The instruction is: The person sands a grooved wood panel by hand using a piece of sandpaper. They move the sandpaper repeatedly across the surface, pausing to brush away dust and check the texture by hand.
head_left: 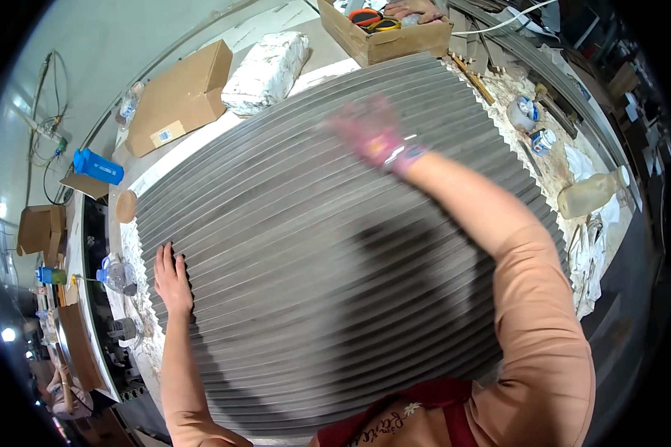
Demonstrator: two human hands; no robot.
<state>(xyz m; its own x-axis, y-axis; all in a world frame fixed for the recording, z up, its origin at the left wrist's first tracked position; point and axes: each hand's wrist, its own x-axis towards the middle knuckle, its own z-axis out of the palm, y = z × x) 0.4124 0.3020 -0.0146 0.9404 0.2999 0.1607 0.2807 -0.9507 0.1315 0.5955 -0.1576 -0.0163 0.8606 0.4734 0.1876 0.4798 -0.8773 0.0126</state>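
A large grey panel with parallel ridges point(276, 246) covers most of the bench before me, its side edges zigzag in outline. My left hand point(172, 281), bare, lies flat on the panel near its left edge with the fingers stretched out. Over the far middle part of the same panel is my right hand point(369, 138), in a pink-purple glove. Motion smears its fingers, so I cannot make out whether it holds anything or touches the ridges.
Past the far edge lie a flattened cardboard box point(183, 97), a white wrapped bundle point(267, 73) and an open carton point(388, 46) with tools. Along the right stand a small jar point(523, 113) and a yellowish bottle point(590, 194). A clear bottle point(119, 276) is at left.
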